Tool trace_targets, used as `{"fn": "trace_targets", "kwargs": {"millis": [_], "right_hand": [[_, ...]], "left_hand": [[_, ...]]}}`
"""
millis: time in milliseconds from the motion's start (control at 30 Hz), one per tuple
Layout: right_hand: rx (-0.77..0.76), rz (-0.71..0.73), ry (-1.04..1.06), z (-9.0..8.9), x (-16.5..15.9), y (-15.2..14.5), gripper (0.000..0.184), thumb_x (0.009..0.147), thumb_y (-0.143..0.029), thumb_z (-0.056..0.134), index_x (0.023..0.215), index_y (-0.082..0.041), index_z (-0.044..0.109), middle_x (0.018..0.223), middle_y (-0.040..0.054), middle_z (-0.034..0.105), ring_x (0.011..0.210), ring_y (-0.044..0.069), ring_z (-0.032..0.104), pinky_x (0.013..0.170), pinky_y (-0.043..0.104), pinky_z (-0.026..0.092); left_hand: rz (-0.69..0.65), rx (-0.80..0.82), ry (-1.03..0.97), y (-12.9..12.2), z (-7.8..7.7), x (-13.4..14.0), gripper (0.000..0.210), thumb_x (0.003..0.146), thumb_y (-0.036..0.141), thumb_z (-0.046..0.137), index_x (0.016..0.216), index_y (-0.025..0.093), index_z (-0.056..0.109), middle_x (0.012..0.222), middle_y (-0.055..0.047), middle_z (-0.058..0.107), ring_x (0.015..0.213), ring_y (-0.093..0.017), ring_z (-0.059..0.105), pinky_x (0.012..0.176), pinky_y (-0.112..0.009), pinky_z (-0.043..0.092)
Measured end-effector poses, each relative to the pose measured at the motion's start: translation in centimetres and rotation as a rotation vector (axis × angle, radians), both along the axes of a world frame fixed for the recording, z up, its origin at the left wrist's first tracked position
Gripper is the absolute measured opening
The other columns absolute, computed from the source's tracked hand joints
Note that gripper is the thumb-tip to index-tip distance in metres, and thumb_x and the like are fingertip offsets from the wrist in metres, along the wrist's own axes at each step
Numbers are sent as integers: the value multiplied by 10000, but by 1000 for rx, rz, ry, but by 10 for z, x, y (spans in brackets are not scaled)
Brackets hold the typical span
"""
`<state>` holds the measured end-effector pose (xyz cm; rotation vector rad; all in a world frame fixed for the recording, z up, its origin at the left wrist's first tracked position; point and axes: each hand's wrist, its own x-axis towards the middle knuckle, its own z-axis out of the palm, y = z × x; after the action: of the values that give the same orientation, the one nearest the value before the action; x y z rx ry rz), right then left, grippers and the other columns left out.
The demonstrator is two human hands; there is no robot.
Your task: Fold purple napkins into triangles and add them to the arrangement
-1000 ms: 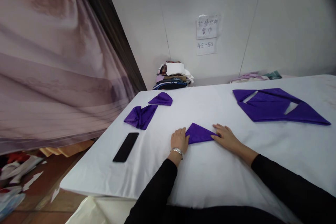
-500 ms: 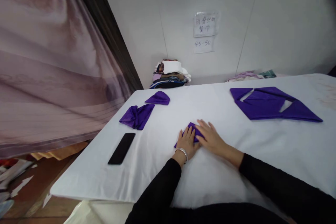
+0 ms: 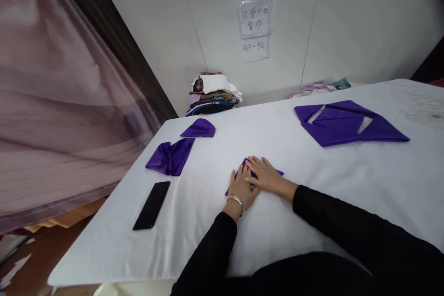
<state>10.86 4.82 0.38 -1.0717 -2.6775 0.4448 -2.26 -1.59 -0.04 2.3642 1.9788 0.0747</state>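
A folded purple napkin (image 3: 254, 175) lies on the white tablecloth, largely covered by my two hands. My left hand (image 3: 243, 186) rests flat over its left part with the fingers spread; a silver bracelet circles the wrist. Across its right part lies my right hand (image 3: 265, 175), palm down and fingers stretched out, its fingertips meeting the left fingers. A pointed purple tip sticks out past each side of the hands.
To the left lie two folded purple napkins (image 3: 199, 128) and a black phone (image 3: 151, 205). Another purple napkin (image 3: 340, 122) is spread at the far right. Stacked clothes (image 3: 214, 95) stand by the wall behind the table (image 3: 194, 222). A curtain (image 3: 62, 101) hangs at left.
My right hand has slid left and lies flat on the napkin, closer to my left hand. A right tip of the napkin now shows. The camera view has turned slightly.
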Motion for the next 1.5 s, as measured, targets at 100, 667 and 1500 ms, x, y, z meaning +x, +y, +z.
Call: {"fn": "trace_targets", "kwargs": {"millis": [100,667,1500], "right_hand": [[47,10,-33,-5,21,7,764,824,-681,219,1413,-195,234,1467,97,222,1343,261,150,1064,472,114],[74,-7,-79,-16,53,18,715,837,-655,232,1421,-245,194,1465,66,237,1344,241,154,1076,473,92],[-75,9,-13,5,49,16,779,823,-672,275,1428,-192,168,1482,105,167,1353,255,89,1067,456,-15]], "left_hand": [[-2,-4,-2,-1,0,-1,731,841,575,277,1410,127,174,1476,-88,204,1360,-239,94,1095,-481,92],[260,-111,-32,-53,17,-65,701,859,584,259,1391,129,229,1471,-103,196,1358,-236,118,1086,-492,116],[246,-80,107,-6,-4,-66,576,889,399,210,1406,146,186,1479,-36,147,1362,-212,85,1086,-484,110]]}}
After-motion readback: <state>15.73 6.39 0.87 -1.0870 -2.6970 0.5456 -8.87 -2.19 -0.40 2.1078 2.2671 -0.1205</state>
